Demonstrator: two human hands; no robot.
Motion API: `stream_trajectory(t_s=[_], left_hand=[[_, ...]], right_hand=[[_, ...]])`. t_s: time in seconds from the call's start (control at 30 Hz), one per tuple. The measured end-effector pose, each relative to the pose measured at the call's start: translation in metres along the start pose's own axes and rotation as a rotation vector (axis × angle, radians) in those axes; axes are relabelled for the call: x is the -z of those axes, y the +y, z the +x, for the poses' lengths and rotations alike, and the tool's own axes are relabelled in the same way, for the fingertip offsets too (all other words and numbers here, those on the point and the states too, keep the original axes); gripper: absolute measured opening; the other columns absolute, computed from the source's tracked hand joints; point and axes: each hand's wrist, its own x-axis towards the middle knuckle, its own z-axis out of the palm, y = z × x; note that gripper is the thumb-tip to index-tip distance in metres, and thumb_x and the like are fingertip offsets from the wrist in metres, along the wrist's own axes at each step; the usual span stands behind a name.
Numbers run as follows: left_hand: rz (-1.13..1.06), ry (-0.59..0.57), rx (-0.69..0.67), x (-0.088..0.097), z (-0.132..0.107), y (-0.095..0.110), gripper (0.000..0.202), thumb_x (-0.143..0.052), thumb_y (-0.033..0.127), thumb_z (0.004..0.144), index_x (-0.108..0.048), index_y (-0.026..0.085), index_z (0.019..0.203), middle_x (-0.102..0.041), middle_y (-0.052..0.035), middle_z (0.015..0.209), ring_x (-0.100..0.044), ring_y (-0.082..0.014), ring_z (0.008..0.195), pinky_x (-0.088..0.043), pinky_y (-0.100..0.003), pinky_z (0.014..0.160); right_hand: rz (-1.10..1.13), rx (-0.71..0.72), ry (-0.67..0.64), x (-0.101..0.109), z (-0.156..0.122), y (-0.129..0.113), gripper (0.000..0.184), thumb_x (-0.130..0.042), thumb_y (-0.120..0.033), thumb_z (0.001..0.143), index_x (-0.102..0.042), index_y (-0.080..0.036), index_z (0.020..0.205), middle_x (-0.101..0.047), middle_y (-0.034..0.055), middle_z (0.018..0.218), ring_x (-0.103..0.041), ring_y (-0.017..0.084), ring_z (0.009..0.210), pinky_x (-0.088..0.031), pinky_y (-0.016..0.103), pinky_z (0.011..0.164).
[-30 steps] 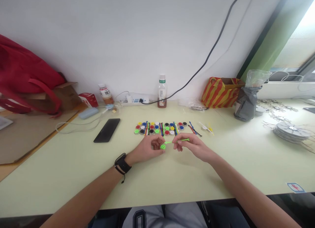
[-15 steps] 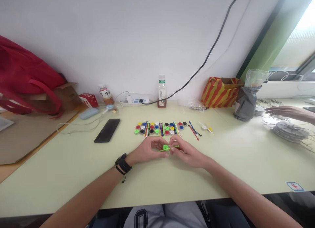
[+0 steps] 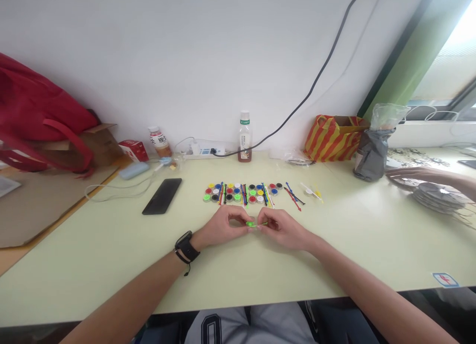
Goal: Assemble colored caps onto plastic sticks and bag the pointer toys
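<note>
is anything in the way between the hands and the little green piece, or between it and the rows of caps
Nothing visible. The left hand and right hand both pinch the green piece between their fingertips, and no object lies in the gap between it and the rows of coloured caps.

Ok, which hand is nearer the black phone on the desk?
Left. The left hand sits right of the phone, nearer the person; the right hand is farther right. Both pinch the green piece.
</note>
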Motion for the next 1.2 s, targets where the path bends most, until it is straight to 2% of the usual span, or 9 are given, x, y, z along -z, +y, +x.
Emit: stream_trajectory(t_s=[0.4,0.5,0.7,0.8,0.9,1.0,1.1,1.17,1.2], left_hand=[[0.061,-0.072,0.024,0.003,-0.002,0.007,0.023,-0.075,0.038,0.090,-0.076,0.016,0.096,-0.076,-0.0067,0.091,-0.068,-0.0176,0.082,-0.056,-0.029,0.078],[0.044,-0.042,0.011,0.002,-0.002,0.009,0.022,-0.076,0.037,0.090,-0.075,0.016,0.096,-0.076,-0.0070,0.091,-0.068,-0.0177,0.082,-0.056,-0.030,0.079],[-0.178,-0.067,0.046,0.001,-0.001,0.013,0.025,-0.073,0.036,0.093,-0.075,0.016,0.107,-0.075,-0.0122,0.112,-0.070,-0.0220,0.101,-0.056,-0.034,0.093],[-0.247,-0.052,0.096,0.001,0.000,0.010,0.027,-0.076,0.036,0.091,-0.074,0.017,0.110,-0.074,-0.0114,0.112,-0.071,-0.0212,0.100,-0.057,-0.035,0.093],[-0.278,0.028,0.137,0.002,0.002,0.004,0.034,-0.081,0.036,0.086,-0.071,0.018,0.114,-0.073,-0.0093,0.111,-0.072,-0.0194,0.095,-0.059,-0.035,0.090],[-0.298,0.073,0.162,0.002,0.003,-0.001,0.033,-0.081,0.037,0.086,-0.071,0.018,0.110,-0.074,-0.0086,0.107,-0.073,-0.0196,0.094,-0.059,-0.036,0.092],[-0.324,0.093,0.170,0.002,0.004,-0.004,0.033,-0.082,0.036,0.086,-0.071,0.017,0.110,-0.075,-0.0077,0.103,-0.074,-0.0201,0.093,-0.060,-0.038,0.092],[-0.336,0.109,0.166,0.002,0.004,-0.005,0.032,-0.082,0.036,0.086,-0.071,0.017,0.109,-0.075,-0.0070,0.101,-0.074,-0.0200,0.092,-0.061,-0.038,0.091],[-0.338,0.117,0.162,0.002,0.004,-0.005,0.031,-0.082,0.036,0.086,-0.070,0.017,0.108,-0.075,-0.0067,0.100,-0.074,-0.0200,0.092,-0.061,-0.038,0.091]], right_hand=[[0.010,-0.018,0.020,0.004,0.001,-0.002,0.006,-0.063,-0.023,0.091,-0.060,-0.020,0.087,-0.049,-0.0045,0.071,-0.040,0.012,0.062,-0.031,0.026,0.058],[0.019,0.003,0.037,0.005,0.001,-0.002,0.009,-0.063,-0.027,0.093,-0.061,-0.020,0.088,-0.051,-0.0035,0.073,-0.040,0.012,0.063,-0.032,0.026,0.059],[0.103,0.017,0.102,0.008,0.004,0.004,0.019,-0.063,-0.040,0.097,-0.062,-0.021,0.094,-0.050,-0.0029,0.072,-0.044,0.013,0.065,-0.039,0.027,0.061],[0.103,0.050,0.158,0.008,0.004,0.009,0.024,-0.062,-0.042,0.097,-0.064,-0.022,0.110,-0.055,0.0006,0.086,-0.048,0.013,0.067,-0.045,0.028,0.063],[0.005,0.124,0.301,0.008,0.003,0.013,0.034,-0.061,-0.038,0.098,-0.060,-0.026,0.130,-0.057,0.0041,0.099,-0.049,0.014,0.068,-0.047,0.030,0.064],[-0.085,0.189,0.344,0.007,0.001,0.013,0.028,-0.056,-0.035,0.101,-0.064,-0.027,0.127,-0.057,0.0030,0.088,-0.050,0.015,0.070,-0.046,0.030,0.063],[-0.042,0.176,0.293,0.004,-0.001,0.009,0.040,-0.055,-0.035,0.101,-0.055,-0.028,0.140,-0.056,0.0014,0.089,-0.049,0.014,0.067,-0.046,0.029,0.063],[-0.004,0.138,0.258,0.002,-0.002,0.006,0.033,-0.054,-0.039,0.102,-0.059,-0.026,0.132,-0.057,0.0020,0.093,-0.049,0.013,0.066,-0.045,0.029,0.063],[0.018,0.115,0.219,0.002,-0.002,0.005,0.026,-0.052,-0.041,0.103,-0.066,-0.023,0.114,-0.057,0.0021,0.089,-0.049,0.013,0.066,-0.044,0.029,0.063]])
